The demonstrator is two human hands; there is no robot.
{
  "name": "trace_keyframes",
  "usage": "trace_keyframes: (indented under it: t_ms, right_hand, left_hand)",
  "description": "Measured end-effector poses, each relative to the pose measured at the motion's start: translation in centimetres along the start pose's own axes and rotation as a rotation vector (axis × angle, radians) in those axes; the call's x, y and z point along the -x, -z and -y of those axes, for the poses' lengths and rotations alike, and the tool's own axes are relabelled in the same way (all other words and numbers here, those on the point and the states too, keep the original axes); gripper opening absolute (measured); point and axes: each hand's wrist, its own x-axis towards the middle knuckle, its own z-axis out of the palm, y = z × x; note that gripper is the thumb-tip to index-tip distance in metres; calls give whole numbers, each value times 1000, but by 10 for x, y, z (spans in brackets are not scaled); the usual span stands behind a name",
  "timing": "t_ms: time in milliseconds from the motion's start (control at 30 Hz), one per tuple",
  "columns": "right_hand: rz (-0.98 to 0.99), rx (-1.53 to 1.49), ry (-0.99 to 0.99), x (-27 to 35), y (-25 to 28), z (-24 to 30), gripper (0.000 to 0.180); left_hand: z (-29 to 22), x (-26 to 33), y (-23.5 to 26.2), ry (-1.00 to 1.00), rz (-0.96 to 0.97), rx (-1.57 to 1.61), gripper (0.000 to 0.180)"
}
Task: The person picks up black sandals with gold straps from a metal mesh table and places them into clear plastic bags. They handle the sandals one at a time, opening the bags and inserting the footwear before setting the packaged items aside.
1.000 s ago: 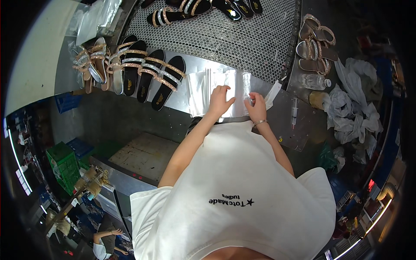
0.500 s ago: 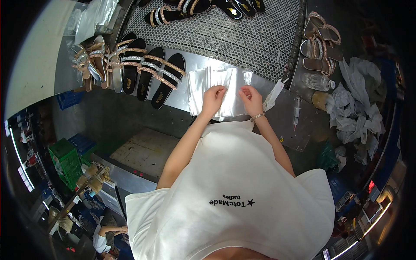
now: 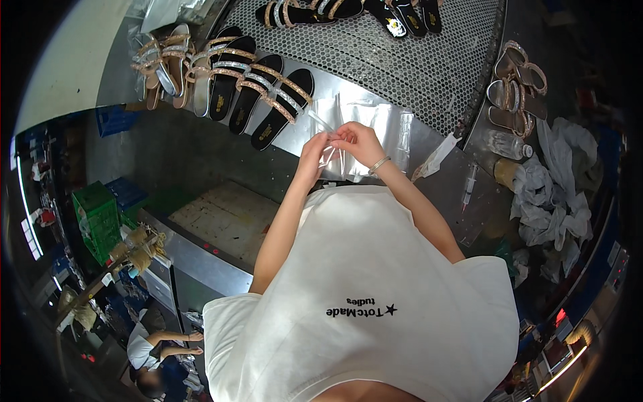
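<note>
My left hand [image 3: 312, 153] and my right hand [image 3: 358, 142] are raised together over the metal bench [image 3: 429, 191], both pinching a clear plastic bag [image 3: 333, 157] by its top edge. A stack of more clear bags [image 3: 382, 124] lies flat on the bench just beyond my hands. A bracelet sits on my right wrist. Black sandals with glittery straps [image 3: 268, 100] lie in a row to the left of the bags, close to my left hand.
A perforated metal surface [image 3: 402, 60] at the back carries more sandals [image 3: 335, 10]. Beige sandals [image 3: 512, 94], a plastic bottle [image 3: 509, 144], a syringe [image 3: 467, 184] and crumpled white cloths [image 3: 549, 201] lie at the right. Another person [image 3: 157, 345] sits lower left near green crates [image 3: 100, 218].
My hands were pressed flat on the bag stack. They have drawn back toward me and come together, lifting one clear bag off the stack.
</note>
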Motion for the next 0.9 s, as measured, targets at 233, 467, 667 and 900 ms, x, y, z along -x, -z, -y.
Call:
trace_keyframes:
  t_ms: [233, 467, 667, 900]
  right_hand:
    - [8, 110, 82, 3, -8, 16, 18]
    - [-76, 138, 102, 6, -10, 4, 15]
    - [-190, 205, -6, 16, 4, -38, 12]
    - [-626, 551, 205, 22, 8, 1, 27]
  left_hand:
    - [-8, 7, 11, -43, -110, -275, 25]
    - [-9, 11, 16, -106, -265, -35, 12]
    - [-28, 18, 42, -77, -194, 639, 18]
    - [-54, 32, 42, -34, -269, 73, 21]
